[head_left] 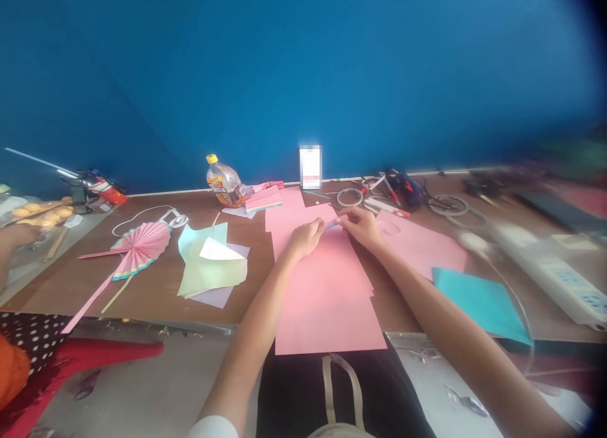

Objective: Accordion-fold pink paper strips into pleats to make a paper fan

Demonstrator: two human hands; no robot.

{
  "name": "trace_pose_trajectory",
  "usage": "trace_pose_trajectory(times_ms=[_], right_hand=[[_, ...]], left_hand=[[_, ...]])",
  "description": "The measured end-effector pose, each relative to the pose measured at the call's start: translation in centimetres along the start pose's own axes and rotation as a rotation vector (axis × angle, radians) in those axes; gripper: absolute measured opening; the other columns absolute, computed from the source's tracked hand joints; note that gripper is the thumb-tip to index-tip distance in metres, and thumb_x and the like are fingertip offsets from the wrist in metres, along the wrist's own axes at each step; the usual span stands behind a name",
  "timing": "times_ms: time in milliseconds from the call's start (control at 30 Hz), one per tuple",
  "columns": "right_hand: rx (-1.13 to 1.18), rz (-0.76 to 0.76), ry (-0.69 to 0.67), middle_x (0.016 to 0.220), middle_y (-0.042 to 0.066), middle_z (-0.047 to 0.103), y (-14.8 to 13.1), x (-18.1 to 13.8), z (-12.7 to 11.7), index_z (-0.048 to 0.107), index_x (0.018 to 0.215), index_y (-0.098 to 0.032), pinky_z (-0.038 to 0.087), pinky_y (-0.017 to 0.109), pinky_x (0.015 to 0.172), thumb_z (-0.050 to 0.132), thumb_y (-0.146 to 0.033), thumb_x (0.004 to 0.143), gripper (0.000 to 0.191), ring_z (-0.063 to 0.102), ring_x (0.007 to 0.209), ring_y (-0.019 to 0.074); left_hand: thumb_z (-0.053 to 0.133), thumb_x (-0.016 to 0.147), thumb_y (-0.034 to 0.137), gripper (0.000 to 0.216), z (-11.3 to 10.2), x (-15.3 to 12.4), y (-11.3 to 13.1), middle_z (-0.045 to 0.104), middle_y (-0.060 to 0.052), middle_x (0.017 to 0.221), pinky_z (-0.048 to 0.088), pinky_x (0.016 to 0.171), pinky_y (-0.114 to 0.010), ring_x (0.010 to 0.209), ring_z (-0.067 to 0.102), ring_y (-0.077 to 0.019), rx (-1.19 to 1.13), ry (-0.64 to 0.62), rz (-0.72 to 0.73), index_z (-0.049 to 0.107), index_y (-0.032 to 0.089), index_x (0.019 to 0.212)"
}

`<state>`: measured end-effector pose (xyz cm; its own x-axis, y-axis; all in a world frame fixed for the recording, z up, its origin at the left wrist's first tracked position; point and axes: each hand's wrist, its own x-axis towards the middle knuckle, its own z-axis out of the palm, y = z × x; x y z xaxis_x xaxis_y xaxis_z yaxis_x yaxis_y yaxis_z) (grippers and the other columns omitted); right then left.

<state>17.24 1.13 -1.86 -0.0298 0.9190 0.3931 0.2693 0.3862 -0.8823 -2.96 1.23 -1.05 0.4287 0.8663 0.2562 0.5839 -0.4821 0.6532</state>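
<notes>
Both my arms reach forward over a stack of pink paper sheets (327, 299) on a brown table (156, 292). My left hand (307, 237) rests on the far end of the pink sheets, fingers curled. My right hand (363, 225) pinches a thin blue stick-like item (333, 224) between the two hands; I cannot make out what it is. Another pink sheet (422, 245) lies to the right of my right forearm.
A pink pleated paper fan (137, 248) and pale green sheets (208, 270) lie at left, a teal sheet (478, 302) at right. A plastic bottle (224, 182), tape rolls (349, 197), tools and a power strip (564, 280) line the back and right. Another person's hand (16, 236) shows at far left.
</notes>
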Motion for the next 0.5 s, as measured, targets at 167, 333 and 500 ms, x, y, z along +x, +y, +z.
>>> trace_pose_trajectory(times_ms=[167,333,500], right_hand=[[0.019,0.001,0.021,0.060,-0.002,0.054,-0.35,-0.04,0.12,0.065,0.088,-0.017,0.046,0.025,0.050,0.065,-0.050,0.075,0.036,0.056,0.052,0.0125],[0.036,-0.030,0.001,0.064,-0.001,0.057,-0.72,0.00,0.08,0.065,0.091,-0.017,0.049,0.026,0.055,0.063,-0.050,0.078,0.035,0.061,0.056,0.0140],[0.020,-0.058,-0.001,0.064,-0.001,0.056,-1.05,-0.12,0.00,0.065,0.090,-0.018,0.050,0.027,0.057,0.061,-0.049,0.080,0.034,0.061,0.057,0.0139]], left_hand=[[0.039,0.090,0.052,0.031,0.03,-0.05,0.14,0.059,-0.001,0.065,0.038,0.059,-0.027,0.057,0.057,-0.0198,-0.044,0.046,0.005,0.056,0.025,0.089],[0.037,0.091,0.049,0.029,-0.11,-0.22,0.49,0.056,0.002,0.063,0.035,0.057,-0.026,0.051,0.050,-0.0172,-0.057,0.014,0.006,0.054,0.026,0.092],[0.037,0.092,0.050,0.031,-0.12,-0.14,0.88,0.056,0.002,0.062,0.035,0.059,-0.026,0.053,0.051,-0.0172,-0.058,-0.025,-0.002,0.055,0.026,0.100]])
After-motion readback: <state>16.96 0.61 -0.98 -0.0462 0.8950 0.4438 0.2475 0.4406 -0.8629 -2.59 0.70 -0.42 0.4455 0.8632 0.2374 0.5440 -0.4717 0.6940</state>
